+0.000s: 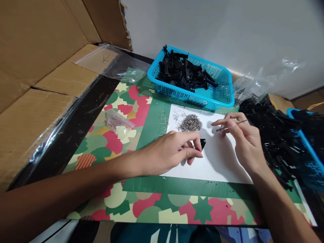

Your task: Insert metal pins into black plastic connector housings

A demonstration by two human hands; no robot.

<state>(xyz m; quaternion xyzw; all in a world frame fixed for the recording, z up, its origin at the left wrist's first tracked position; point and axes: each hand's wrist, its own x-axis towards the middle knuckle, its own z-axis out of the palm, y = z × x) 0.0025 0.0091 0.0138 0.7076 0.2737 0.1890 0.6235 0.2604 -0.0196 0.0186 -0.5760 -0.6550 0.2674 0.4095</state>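
Note:
My left hand point(183, 148) pinches a small black part point(203, 144) over a white sheet of paper point(215, 168); the fingers hide much of the part. To its right, my right hand point(244, 138) grips a thin metal tool point(231, 126) between thumb and fingers, its tip pointing left above the sheet. A heap of tiny metal pieces point(191, 123) lies on the sheet's upper left, just beyond my left hand, with some scattered around it.
A blue basket point(194, 101) of black parts stands behind the sheet. More black parts point(275, 138) are piled at right beside another blue basket point(307, 145). A small plastic bag point(118, 121) lies on the patterned table cover point(152, 211). Cardboard point(45, 74) borders the left.

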